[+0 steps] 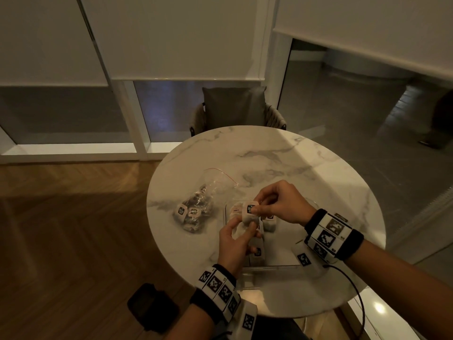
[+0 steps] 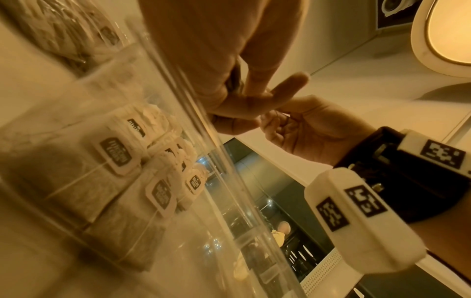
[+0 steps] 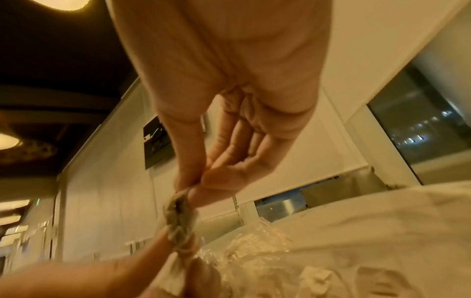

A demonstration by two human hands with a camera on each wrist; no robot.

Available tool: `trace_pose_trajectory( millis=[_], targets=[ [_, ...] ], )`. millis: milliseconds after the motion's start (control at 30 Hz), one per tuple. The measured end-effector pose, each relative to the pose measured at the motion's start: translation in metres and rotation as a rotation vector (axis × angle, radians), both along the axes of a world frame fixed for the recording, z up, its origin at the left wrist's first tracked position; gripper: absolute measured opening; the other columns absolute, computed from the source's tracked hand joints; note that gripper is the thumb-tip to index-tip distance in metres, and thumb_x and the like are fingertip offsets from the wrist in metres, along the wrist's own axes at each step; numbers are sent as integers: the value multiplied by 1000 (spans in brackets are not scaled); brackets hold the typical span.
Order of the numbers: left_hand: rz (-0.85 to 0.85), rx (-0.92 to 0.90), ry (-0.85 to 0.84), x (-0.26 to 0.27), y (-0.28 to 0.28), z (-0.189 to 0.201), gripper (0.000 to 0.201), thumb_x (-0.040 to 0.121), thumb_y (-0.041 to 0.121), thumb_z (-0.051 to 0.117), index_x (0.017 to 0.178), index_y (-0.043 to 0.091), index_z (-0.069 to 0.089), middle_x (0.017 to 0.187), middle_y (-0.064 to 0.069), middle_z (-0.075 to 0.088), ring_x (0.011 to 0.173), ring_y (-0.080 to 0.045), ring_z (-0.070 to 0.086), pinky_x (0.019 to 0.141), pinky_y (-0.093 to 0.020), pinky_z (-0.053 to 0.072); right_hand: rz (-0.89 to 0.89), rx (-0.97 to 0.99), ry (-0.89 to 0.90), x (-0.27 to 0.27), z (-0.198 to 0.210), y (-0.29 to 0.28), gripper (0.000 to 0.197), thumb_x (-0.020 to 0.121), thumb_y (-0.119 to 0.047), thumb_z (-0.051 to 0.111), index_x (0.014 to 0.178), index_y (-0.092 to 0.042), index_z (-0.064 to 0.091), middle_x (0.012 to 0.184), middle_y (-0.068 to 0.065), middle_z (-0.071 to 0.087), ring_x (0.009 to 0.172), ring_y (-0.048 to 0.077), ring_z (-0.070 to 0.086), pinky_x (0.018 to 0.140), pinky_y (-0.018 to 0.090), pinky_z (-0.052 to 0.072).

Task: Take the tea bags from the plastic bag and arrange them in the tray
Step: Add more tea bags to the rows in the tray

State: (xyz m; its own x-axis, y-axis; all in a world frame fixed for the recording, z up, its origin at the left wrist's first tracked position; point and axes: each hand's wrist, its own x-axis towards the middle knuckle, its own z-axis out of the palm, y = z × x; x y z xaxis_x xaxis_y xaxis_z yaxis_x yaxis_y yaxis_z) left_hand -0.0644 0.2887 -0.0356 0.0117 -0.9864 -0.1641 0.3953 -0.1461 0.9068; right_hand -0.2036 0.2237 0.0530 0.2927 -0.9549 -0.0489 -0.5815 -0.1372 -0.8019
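Both hands [image 1: 235, 238] [image 1: 282, 204] above tray [image 1: 229, 204], pinching one tea bag [image 1: 250, 213] between fingertips.

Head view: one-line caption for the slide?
Both hands, left hand and right hand, pinch one tea bag above the clear tray; plastic bag lies alongside.

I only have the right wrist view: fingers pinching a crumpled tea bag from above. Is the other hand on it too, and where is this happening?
Observer: Yes. In the head view the left hand grips the tea bag from below, the right hand from above, over the clear tray.
Operator: Anything in the tray yet?
Observer: The left wrist view shows several tagged tea bags lying side by side.
Operator: Bag emptied?
Observer: No, the plastic bag holds more.
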Motion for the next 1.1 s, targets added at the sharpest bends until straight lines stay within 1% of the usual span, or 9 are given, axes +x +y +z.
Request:
trace_pose_trajectory(
  millis=[133,200,300,333,433,567,733,900,1100],
  targets=[
    [4,-1,-6,0,0,1,21,93,14,65,111,3,64,97,-14,62,67,-10,62,42,-17,40,7,-93,75,0,1,3,12,74,-15,84,76,-17,73,64,-2,71,54,3,64,56,21,53],
    [-6,-6,-7,0,0,3,22,94,14,64,112,1,64,94,-11,62,67,-10,62,42,-17,40,33,-112,61,-2,1,4,14,73,-14,85,74,-20,72,66,-4,71,58,4,65,58,21,54],
    [-16,7,6,0,1,5,22,95,14,62,110,-2,62,90,-11,63,67,-9,61,41,-18,39,-20,-101,23,-9,1,-1,14,69,-12,88,76,-13,75,70,2,73,64,14,69,63,32,59],
    [-16,9,11,1,1,5,21,95,14,61,109,-1,62,90,-11,63,67,-10,61,41,-18,39,-34,-99,17,-10,0,-1,15,69,-13,88,77,-12,75,71,3,74,65,16,69,63,33,59],
    [-7,19,46,1,1,7,22,97,17,58,111,0,62,87,-9,63,66,-11,61,41,-18,39,-50,-34,-87,-9,-2,4,14,76,-15,83,82,-5,74,70,9,74,60,15,68,60,30,57],
    [0,30,78,0,1,9,24,98,18,57,114,2,63,83,-8,62,64,-11,59,40,-18,38,-107,82,-237,-6,-3,5,13,86,-12,73,88,0,71,70,17,73,54,18,66,59,31,55],
    [-15,22,55,0,2,9,19,98,19,57,109,5,63,81,-6,64,65,-10,60,41,-18,39,-67,144,-236,-1,-2,7,17,87,-17,72,91,-1,70,73,15,75,57,20,69,49,22,49],
    [-3,16,56,1,2,9,23,97,17,58,113,0,61,87,-9,62,65,-11,61,41,-17,39,-70,109,-160,-1,1,9,15,89,-20,71,89,-5,69,70,10,75,56,19,68,50,26,51],
    [-9,26,65,1,3,9,22,97,18,59,112,2,61,88,-8,64,67,-12,61,42,-17,39,-43,106,-167,-2,2,10,16,89,-19,70,91,-4,69,71,10,75,56,19,69,48,25,50]
  ],
)
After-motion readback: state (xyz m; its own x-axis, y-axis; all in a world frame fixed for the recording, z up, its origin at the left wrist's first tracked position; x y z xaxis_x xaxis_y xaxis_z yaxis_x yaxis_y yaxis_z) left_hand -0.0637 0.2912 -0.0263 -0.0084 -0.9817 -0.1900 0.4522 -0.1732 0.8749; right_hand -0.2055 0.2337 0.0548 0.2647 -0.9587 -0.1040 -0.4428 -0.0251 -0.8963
